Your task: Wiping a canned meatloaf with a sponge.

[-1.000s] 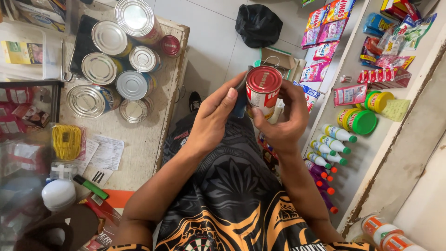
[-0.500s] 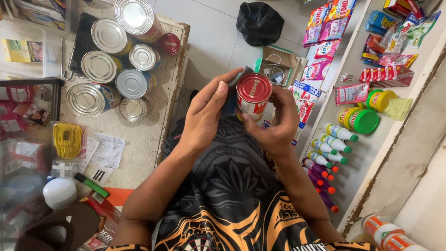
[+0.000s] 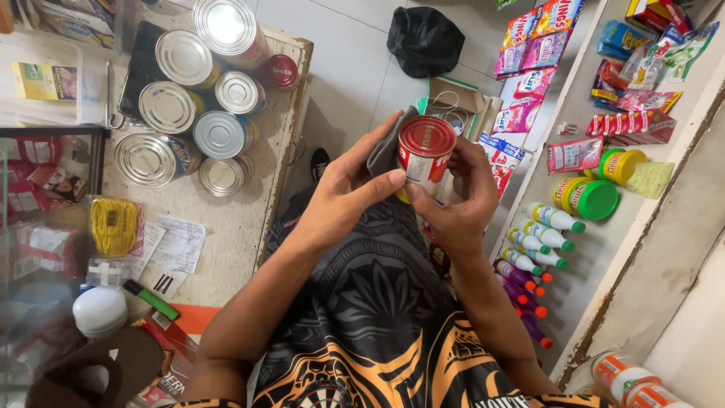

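Note:
A small red-topped tin can (image 3: 425, 151) sits upright in front of me, gripped from the right by my right hand (image 3: 461, 202). My left hand (image 3: 349, 193) holds a grey cloth (image 3: 387, 149) pressed against the can's left side, thumb lying across the label. Both forearms rise from my patterned black and orange shirt. The can's lower part is hidden by my fingers.
Several silver-topped tins (image 3: 185, 102) stand on a worn counter (image 3: 226, 219) at left, with a yellow coil (image 3: 113, 225), papers and a green marker. Shelves (image 3: 604, 249) at right hold sachets, bottles and jars. A black bag (image 3: 427, 39) and an open carton (image 3: 453, 102) lie on the floor.
The can has come lower and nearer to me, its lid now tilted toward the camera. My left hand with the cloth has shifted along the can's side.

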